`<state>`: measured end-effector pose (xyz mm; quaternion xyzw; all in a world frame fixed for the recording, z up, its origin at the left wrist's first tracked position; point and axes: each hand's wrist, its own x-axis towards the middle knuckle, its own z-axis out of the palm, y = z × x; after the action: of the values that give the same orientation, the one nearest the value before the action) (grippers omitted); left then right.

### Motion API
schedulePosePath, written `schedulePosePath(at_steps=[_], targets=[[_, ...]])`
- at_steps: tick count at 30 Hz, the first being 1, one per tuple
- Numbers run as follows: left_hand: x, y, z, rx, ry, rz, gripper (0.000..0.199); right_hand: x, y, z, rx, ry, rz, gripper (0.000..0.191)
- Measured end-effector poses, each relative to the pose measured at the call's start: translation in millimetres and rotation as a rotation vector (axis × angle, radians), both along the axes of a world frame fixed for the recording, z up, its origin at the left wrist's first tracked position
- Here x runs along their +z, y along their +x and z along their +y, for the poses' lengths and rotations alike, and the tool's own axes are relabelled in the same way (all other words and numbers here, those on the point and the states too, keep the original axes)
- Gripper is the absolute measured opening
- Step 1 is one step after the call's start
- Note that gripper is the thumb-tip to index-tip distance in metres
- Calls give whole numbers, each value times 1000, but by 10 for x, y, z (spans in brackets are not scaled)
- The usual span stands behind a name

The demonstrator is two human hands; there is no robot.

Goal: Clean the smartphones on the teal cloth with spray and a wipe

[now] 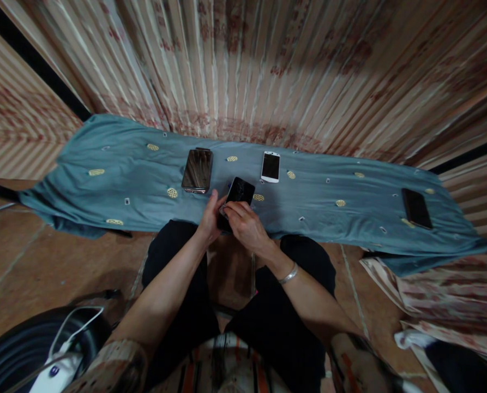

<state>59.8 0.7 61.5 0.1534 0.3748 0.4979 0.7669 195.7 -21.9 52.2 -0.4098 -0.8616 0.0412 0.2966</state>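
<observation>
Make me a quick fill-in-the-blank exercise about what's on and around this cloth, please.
1. The left hand and right hand both touch a dark-screened smartphone; the bracelet is nearer the ____ hand.
2. The smartphone lying beyond the right hand has a ____ border.
3. The oval prints on the cloth are ____.

Missing words: right; white; yellow.

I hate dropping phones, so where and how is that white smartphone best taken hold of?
Probably take the white smartphone by both long edges, from above on the near side: it lies flat, screen up, on the blue cloth, a narrow end nearest.
</observation>
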Motion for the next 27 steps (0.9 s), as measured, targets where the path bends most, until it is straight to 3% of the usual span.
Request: schedulePosePath(at_steps=[11,22,27], targets=[[38,11,-51,-95,38,14,59,12,96,133,-72,-10,5,36],[-23,36,-53,-125,103,-23,65,-5,153,267,-185,96,6,40],[-43,35,-61,-143,115,-41,63,-6,197,331,-216,65,-5,41]])
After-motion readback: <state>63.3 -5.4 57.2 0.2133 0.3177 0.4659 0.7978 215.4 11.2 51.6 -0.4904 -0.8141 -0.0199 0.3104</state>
